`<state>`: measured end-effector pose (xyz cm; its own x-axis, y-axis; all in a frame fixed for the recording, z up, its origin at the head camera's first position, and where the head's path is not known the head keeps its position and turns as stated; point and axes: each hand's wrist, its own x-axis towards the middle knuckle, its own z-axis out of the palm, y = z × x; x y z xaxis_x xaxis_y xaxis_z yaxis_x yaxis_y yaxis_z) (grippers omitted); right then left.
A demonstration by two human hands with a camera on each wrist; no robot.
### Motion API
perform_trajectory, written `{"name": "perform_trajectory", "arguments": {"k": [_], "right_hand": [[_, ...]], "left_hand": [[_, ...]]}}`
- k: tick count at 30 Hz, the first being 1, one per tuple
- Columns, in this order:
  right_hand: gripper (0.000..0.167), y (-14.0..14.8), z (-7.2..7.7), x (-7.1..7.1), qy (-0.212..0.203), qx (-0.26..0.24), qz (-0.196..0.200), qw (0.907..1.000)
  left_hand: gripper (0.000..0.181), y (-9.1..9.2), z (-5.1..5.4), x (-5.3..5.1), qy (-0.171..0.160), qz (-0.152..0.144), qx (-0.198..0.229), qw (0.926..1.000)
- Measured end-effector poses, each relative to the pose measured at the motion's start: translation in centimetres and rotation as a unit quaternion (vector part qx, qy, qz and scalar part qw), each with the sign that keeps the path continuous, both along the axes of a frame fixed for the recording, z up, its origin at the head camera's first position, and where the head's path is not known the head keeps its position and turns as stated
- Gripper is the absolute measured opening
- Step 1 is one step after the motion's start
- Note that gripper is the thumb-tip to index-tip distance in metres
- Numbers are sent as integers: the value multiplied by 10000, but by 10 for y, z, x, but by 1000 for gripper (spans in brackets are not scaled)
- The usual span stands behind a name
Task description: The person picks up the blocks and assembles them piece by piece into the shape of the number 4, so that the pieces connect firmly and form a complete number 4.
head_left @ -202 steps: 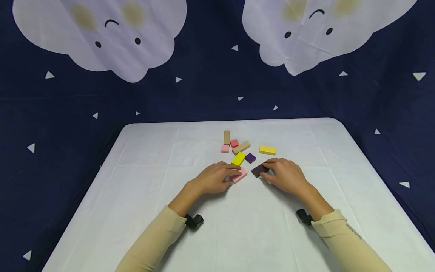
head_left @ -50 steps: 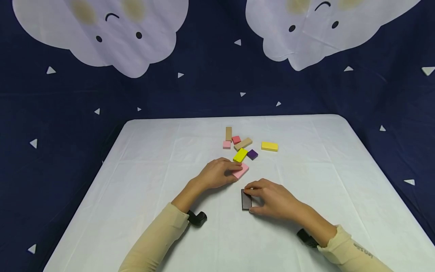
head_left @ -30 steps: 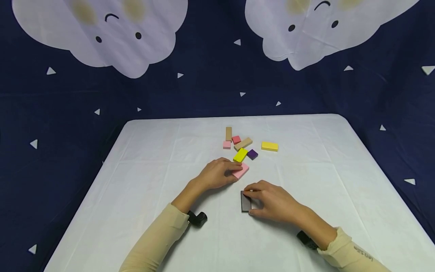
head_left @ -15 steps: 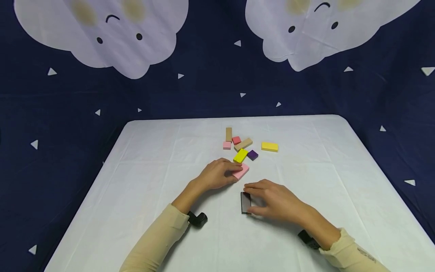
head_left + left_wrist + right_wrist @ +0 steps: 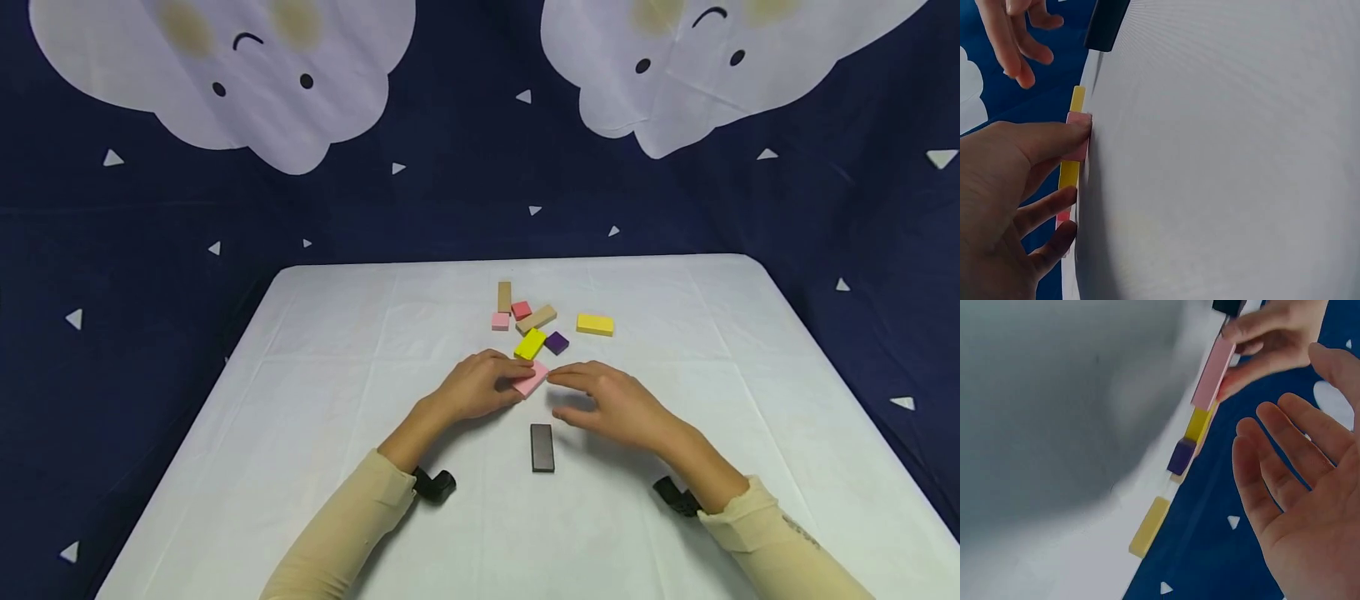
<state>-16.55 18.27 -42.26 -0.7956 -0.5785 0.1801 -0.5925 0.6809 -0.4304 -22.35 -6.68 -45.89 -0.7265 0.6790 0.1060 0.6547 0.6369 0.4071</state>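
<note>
My left hand pinches a pink rectangular block lying on the white table; its thumb presses one end in the left wrist view. Just right of that block hovers my right hand, fingers extended and holding nothing, as the right wrist view also shows. From the head, its fingertips appear close to the block's right corner; whether they touch it I cannot tell. A dark brown-grey block lies flat and lengthwise nearer the person, apart from both hands. Right behind the pink block lies a bright yellow block, with a purple block beside it.
Farther back lie a tan block, another tan block, a red block and a small pink block. A separate yellow block sits to their right. Dark blue cloth hangs behind the table.
My right hand brought the dark block toward the person, turned it lengthwise, let go of it, then moved forward to the larger pink block. The left hand stays on that block.
</note>
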Motion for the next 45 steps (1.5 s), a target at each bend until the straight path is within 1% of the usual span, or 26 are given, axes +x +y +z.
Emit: {"name": "perform_trajectory", "arguments": {"k": [7,13,20,26,33,37,45], "right_hand": [[45,0,-6,-20,-210,-377,-44,9991],[44,-1,-8,-32,-337,-559,-104,9978],[43,3,-9,-39,-335,-636,-227,9972],[40,9,-16,-45,-194,-719,-285,9968],[37,11,-23,-55,-148,-618,-389,9972],[37,9,-24,-60,-60,-633,-456,9969],[38,7,-24,-65,-131,-520,-640,9965]], "left_hand": [[45,-1,-1,1,32,-36,57,10000],[44,-1,-2,0,49,-47,133,9999],[42,-1,0,0,85,-15,131,9999],[43,0,0,0,82,-1,74,9999],[43,0,0,1,61,31,60,10000],[44,-1,0,2,29,42,55,10000],[43,0,-1,1,50,32,102,9999]]}}
